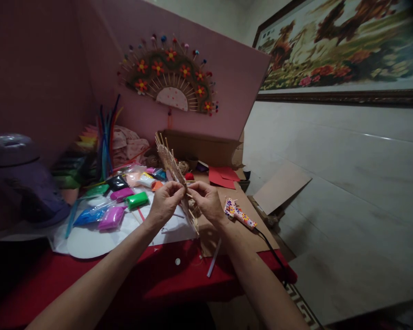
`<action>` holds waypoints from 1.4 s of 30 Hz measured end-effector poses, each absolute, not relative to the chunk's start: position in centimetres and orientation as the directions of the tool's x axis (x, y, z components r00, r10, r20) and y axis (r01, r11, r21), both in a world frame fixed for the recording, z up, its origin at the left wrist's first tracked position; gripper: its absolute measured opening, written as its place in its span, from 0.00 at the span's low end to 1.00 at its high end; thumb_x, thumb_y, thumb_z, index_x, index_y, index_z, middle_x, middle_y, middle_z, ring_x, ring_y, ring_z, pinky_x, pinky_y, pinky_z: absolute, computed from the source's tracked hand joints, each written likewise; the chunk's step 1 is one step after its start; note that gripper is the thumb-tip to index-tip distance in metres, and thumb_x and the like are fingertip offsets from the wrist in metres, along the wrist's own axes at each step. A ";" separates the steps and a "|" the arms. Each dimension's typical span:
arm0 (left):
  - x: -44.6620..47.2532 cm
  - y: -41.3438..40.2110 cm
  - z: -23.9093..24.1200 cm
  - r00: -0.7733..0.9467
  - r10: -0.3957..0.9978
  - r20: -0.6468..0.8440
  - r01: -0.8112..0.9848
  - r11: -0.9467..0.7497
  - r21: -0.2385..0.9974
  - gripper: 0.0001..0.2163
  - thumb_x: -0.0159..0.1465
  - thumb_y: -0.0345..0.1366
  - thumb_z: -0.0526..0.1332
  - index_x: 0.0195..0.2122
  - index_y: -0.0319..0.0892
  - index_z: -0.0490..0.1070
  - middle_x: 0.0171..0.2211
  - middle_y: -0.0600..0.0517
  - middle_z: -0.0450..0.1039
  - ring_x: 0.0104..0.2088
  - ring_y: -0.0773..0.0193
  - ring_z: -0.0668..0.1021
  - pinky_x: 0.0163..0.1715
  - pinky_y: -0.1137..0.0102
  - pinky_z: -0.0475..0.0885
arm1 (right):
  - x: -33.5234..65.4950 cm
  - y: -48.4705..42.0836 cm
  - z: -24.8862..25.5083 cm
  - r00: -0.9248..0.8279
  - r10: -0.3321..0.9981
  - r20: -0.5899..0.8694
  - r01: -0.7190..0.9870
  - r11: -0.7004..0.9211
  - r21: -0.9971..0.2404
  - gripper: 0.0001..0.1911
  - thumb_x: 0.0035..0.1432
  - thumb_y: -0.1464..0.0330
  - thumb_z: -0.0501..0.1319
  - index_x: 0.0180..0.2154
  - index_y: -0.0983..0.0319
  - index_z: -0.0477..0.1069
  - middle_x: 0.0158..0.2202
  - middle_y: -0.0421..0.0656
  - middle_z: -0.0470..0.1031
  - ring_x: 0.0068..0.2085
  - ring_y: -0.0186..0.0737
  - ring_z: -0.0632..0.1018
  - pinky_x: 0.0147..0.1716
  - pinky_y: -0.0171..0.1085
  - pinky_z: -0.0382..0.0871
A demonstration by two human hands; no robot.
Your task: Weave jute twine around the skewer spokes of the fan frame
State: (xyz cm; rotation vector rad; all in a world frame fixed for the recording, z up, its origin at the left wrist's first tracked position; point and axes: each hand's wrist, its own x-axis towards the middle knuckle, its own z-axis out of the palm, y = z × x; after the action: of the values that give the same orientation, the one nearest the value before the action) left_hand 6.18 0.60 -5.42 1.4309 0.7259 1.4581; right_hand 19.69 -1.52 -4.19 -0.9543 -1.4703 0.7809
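Note:
Both hands meet above the red table (165, 279). My left hand (165, 201) pinches a fan-shaped bundle of thin wooden sticks (170, 162), which tilts up and to the left. My right hand (206, 199) is closed on the same bundle from the right, fingers pinched near a loop of twine. The lower ends of the sticks reach down between my wrists. A spotted glue gun (239, 213) lies on brown cardboard (241, 233) just right of my right hand.
Coloured clay packets (124, 197) and white paper lie at the left. Pipe cleaners (106, 137) stand behind them. A finished decorated fan (170, 80) hangs on the pink board. Red paper (223, 176) lies behind my hands. A purple appliance (17, 178) sits far left. A white stick (213, 265) lies on the table's front.

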 end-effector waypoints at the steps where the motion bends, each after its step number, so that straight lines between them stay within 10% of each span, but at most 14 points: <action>1: 6.2 0.6 -5.5 0.116 0.900 0.420 -0.205 -0.392 0.897 0.08 0.53 0.38 0.64 0.25 0.39 0.69 0.20 0.56 0.67 0.20 0.71 0.68 0.19 0.76 0.64 | 19.7 -1.5 -4.2 -0.013 0.895 0.446 0.135 0.444 -0.886 0.10 0.52 0.60 0.62 0.30 0.61 0.73 0.27 0.40 0.73 0.28 0.33 0.72 0.23 0.31 0.66; 24: 6.7 0.4 -5.5 0.059 0.906 0.418 -0.186 -0.402 0.897 0.07 0.53 0.38 0.63 0.26 0.40 0.68 0.19 0.58 0.65 0.19 0.71 0.66 0.20 0.75 0.61 | 24.7 -1.7 -2.8 0.207 0.839 0.503 0.402 0.396 -0.826 0.12 0.54 0.61 0.59 0.28 0.63 0.71 0.25 0.41 0.73 0.28 0.36 0.73 0.27 0.34 0.67; 34: 6.7 0.4 -5.6 0.048 0.907 0.419 -0.166 -0.406 0.899 0.07 0.53 0.39 0.62 0.26 0.40 0.68 0.20 0.57 0.66 0.20 0.71 0.66 0.21 0.74 0.61 | 28.1 -2.3 -2.0 -0.007 0.815 0.579 0.699 0.418 -0.580 0.10 0.56 0.67 0.56 0.33 0.62 0.76 0.35 0.46 0.77 0.37 0.39 0.76 0.36 0.36 0.67; 42: 6.4 0.7 -5.8 0.061 0.896 0.440 -0.145 -0.428 0.892 0.07 0.54 0.38 0.61 0.27 0.40 0.67 0.20 0.58 0.65 0.20 0.71 0.65 0.21 0.74 0.60 | 35.5 -4.0 -3.6 -0.014 1.000 0.013 0.961 0.017 -0.277 0.13 0.49 0.70 0.59 0.38 0.64 0.75 0.38 0.47 0.78 0.39 0.43 0.76 0.36 0.34 0.64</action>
State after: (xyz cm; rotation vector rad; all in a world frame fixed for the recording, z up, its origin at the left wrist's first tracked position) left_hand 6.44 0.68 -5.78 1.4686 0.7966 1.5138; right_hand 35.54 -3.98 -3.59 -2.0505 -2.0824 0.2804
